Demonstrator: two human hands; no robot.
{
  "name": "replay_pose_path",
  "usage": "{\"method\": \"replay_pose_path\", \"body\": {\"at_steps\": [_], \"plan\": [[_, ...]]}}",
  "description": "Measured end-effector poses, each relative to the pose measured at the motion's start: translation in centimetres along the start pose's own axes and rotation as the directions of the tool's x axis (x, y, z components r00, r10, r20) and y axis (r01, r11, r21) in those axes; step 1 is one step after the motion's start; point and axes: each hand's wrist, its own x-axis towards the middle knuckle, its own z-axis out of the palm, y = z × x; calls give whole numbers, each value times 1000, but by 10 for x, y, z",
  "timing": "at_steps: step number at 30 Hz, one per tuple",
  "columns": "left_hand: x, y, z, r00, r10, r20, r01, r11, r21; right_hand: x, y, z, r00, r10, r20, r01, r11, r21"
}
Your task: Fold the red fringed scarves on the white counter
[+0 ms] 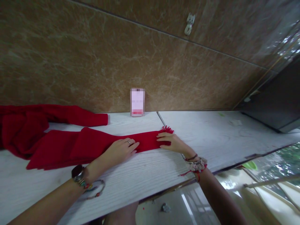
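Observation:
A long red scarf [93, 143] lies across the white table, narrow and folded toward its fringed right end and bunched up at the far left. My left hand [124, 148] rests palm down on the middle of the narrow part, fingers slightly bent and a ring on one of them. Flat on the cloth beside the fringe lies my right hand [169, 140], its fingers stretched out and a little apart. Neither hand grips the scarf; both press on it from above. The cloth beneath each palm is hidden.
A phone-like object [137, 102], blurred out, leans upright against the brown marbled wall [93, 62]. The white wood-grain table [131, 181] has a seam [161, 119] near its middle. A dark box-like panel [276, 93] stands at right. A cat-shaped hook [189, 23] hangs on the wall.

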Motion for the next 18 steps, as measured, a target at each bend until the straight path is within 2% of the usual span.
{"method": "replay_pose_path", "body": {"at_steps": [5, 10, 18], "plan": [[-1, 1, -1, 1000, -6, -10, 5, 1000, -30, 2, -2, 4, 998, -48, -38, 42, 988, -150], [-1, 1, -2, 999, -16, -28, 15, 999, -34, 4, -6, 4, 995, -93, -46, 80, 971, -227], [-1, 2, -5, 998, -37, 57, 35, 999, 37, 5, -12, 6, 989, -144, -24, 124, 916, -382]]}}
